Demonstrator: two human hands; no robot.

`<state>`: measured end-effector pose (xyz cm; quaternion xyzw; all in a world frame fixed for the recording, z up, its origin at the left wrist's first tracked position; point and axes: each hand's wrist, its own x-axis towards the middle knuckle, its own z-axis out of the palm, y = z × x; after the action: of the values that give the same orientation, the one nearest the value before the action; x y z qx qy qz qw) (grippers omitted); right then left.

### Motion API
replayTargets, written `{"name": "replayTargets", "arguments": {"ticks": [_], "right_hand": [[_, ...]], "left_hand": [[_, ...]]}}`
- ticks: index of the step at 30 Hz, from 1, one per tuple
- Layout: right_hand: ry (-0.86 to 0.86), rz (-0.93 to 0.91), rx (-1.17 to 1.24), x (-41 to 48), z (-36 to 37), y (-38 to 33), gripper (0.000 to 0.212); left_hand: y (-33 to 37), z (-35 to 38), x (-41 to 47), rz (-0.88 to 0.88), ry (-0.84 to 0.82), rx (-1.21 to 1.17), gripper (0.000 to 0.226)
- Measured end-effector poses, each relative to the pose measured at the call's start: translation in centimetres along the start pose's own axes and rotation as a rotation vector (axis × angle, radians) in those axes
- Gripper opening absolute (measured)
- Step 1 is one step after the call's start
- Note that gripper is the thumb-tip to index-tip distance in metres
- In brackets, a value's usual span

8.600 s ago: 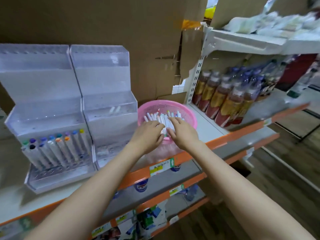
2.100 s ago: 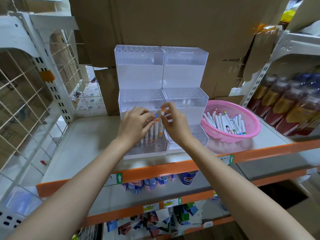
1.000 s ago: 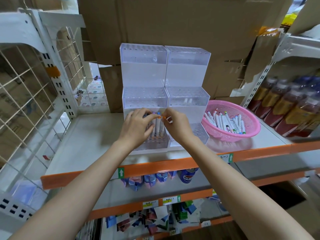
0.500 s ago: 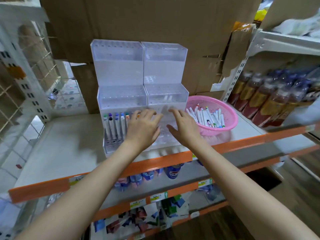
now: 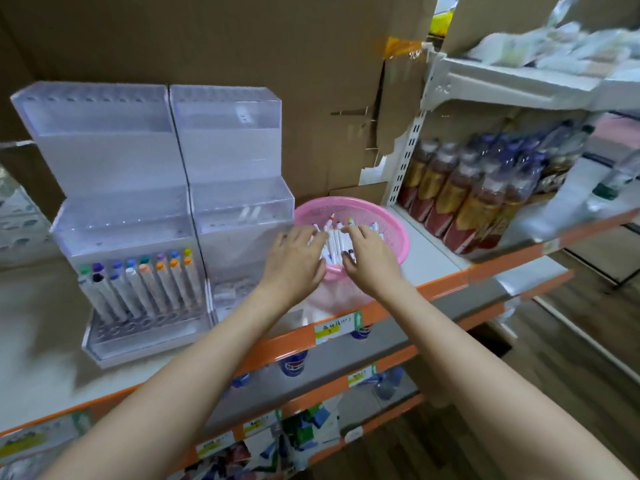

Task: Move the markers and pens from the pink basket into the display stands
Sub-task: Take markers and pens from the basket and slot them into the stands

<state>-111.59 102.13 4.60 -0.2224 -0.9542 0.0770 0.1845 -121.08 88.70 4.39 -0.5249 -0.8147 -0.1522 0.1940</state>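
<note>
**Pink basket** (image 5: 394,223): sitting on the shelf (image 5: 429,252), just right of the display stands and near the shelf's front lip. It is holding a loose heap of markers and pens (image 5: 334,237). Their long axes are running mostly front to back, with the coloured caps pointing away from the person.

**Left hand** (image 5: 298,261): hovering over the basket's left half, fingers stretched flat across the heap, grasping nothing that shows.

**Right hand** (image 5: 369,259): reaching over the near right of the heap, fingers bending down among the shafts. Whether it is pinching one cannot be told, as the fingers are hiding it.

**Bearing:** the heap is lying directly under and just ahead of both hands, neither plainly nearer. The stands are to the left, so the left hand is probably facing the shorter carry.

**Left stand** (image 5: 114,216): front tier holding two rows of standing markers (image 5: 145,285), leaning back, caps up.

**Right stand** (image 5: 239,202): touching the left stand. Two pale shafts are showing in its middle tier, too blurred to name.

**Bottles** (image 5: 478,188): crowding the neighbouring shelf on the right.
</note>
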Motion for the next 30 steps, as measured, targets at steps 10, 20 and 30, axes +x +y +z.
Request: {"name": "replayTargets", "arguments": {"ticks": [10,20,30], "right_hand": [[-0.243,0.041,0.022,5.5,2.4,5.8,0.034],[-0.278,0.065,0.199,8.2,3.4,7.2,0.013],[-0.287,0.170,0.357,8.4,3.5,7.7,0.015]], "left_hand": [[1.9,4.9,6.1,-0.357,-0.338,-0.159,0.031],[1.8,6.5,8.1,-0.573,-0.265,0.016,0.017],[2.4,6.2,7.8,-0.591,-0.225,-0.058,0.012]]}}
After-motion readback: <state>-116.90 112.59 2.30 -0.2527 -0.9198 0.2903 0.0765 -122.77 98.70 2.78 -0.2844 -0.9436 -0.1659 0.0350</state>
